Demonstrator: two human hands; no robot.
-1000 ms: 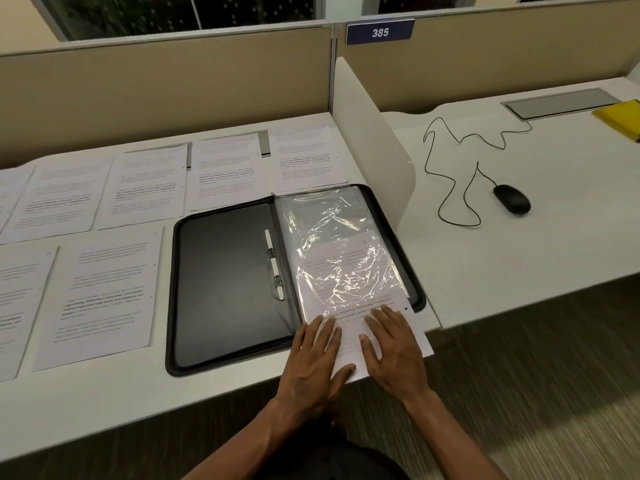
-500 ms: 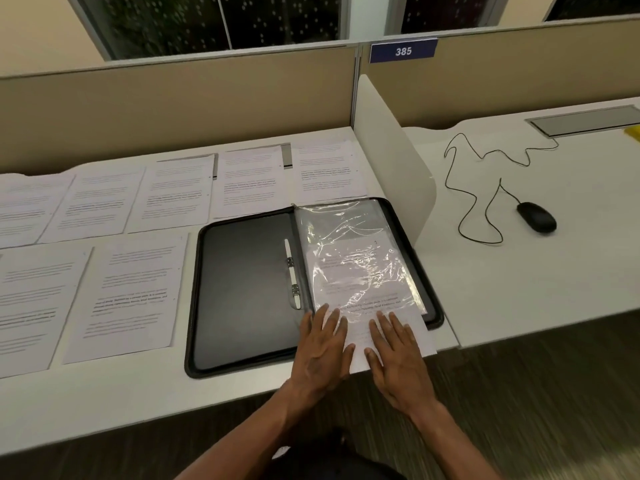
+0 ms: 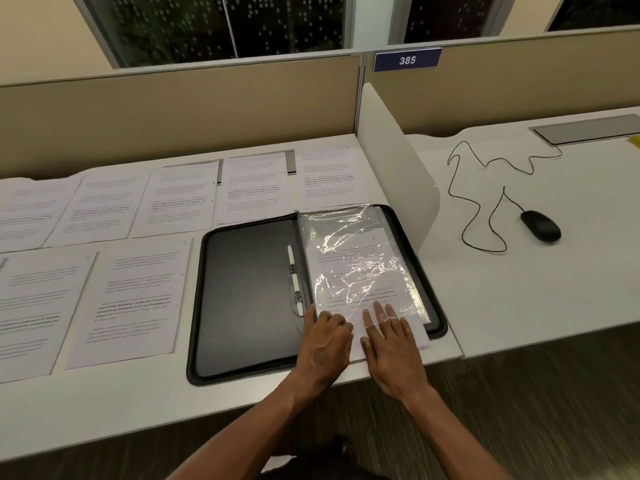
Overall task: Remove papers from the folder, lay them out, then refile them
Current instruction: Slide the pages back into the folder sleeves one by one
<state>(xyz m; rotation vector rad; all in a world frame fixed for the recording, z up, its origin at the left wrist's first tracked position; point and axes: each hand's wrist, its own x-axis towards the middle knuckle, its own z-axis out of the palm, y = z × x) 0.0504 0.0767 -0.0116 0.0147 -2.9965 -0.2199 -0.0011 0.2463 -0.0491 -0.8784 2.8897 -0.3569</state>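
Observation:
A black zip folder (image 3: 249, 299) lies open on the white desk (image 3: 104, 403). A crinkled clear plastic sleeve (image 3: 349, 237) covers its right half. A printed sheet (image 3: 346, 268) sits mostly inside the sleeve, its lower edge sticking out over the folder's front rim. My left hand (image 3: 327, 344) has its fingers curled at the sleeve's lower left edge and seems to pinch it. My right hand (image 3: 391, 348) lies flat on the sheet, its straight fingertips under the plastic's glare. Several more printed sheets (image 3: 138, 299) lie in two rows to the left and behind.
A white divider panel (image 3: 391, 161) stands just right of the folder. Beyond it, a black mouse (image 3: 540, 225) with a looping cable lies on the neighbouring desk. A beige partition wall (image 3: 173, 116) backs the desks. The desk's front edge runs under my wrists.
The sheet has slid further up into the sleeve, with both hands following it forward. My left fingers went from flat to curled. The view has shifted, so everything sits further right.

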